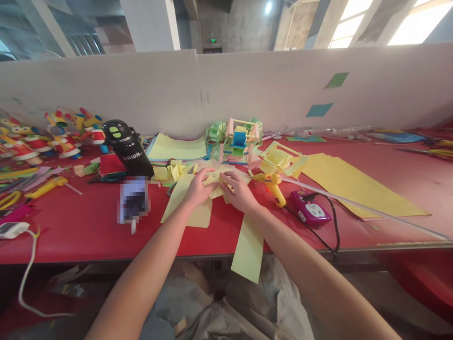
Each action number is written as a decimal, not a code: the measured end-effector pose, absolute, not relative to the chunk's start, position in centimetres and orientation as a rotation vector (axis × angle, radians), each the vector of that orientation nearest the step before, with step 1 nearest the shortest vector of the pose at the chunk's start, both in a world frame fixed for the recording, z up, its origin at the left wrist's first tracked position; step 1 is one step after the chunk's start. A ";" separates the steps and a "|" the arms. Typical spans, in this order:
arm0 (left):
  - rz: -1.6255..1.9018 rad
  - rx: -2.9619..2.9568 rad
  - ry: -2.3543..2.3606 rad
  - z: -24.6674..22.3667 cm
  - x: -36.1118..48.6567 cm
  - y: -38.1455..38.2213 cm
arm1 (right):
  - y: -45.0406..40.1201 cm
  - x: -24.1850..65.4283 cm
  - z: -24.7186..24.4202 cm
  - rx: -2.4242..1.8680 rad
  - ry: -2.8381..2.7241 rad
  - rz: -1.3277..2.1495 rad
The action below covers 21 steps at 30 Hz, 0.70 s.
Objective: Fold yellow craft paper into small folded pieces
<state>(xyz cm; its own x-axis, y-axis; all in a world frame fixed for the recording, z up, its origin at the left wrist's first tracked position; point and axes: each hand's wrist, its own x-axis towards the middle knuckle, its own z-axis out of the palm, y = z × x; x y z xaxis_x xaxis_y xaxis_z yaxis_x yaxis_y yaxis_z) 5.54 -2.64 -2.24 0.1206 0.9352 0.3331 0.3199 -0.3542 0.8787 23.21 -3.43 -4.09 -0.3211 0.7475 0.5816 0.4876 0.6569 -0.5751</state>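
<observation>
Both hands meet over a small piece of pale yellow paper (213, 178) at the middle of the red table. My left hand (200, 188) is closed, pinching the paper's left part with thumb and fingers. From the other side my right hand (238, 190) grips the same paper, fingers bent. Whether the paper is folded under the fingers is hidden. Beneath the left hand lie larger yellow sheets (199, 215). Below the right forearm a yellow paper strip (248, 248) hangs over the table's front edge. A yellow hot glue gun (271, 183) lies just right of my right hand.
Behind the hands stands a paper-and-stick model (239, 141). A black bottle (127, 148) and a blurred-out phone-like object (133, 203) are to the left. At right lie a purple power socket (310, 208), its cable, a long clear stick (368, 208) and yellow sheets (364, 186).
</observation>
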 end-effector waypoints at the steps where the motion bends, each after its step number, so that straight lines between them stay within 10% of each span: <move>1: 1.251 1.801 1.224 -2.3 5.5 -2.6 | -3.4 23.2 -4.1 -0.952 -1.991 0.375; 21: 1.220 1.978 1.287 -2.6 5.5 -2.5 | -3.4 23.1 -4.1 -0.915 -1.978 0.418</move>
<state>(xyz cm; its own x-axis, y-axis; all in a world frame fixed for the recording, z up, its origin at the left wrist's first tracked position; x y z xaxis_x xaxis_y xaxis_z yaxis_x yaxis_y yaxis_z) 5.54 -2.47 -2.61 0.1599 0.8940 0.4185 0.4658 -0.4421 0.7666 23.13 -3.38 -4.12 -0.3310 0.7395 0.5862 0.4393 0.6705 -0.5978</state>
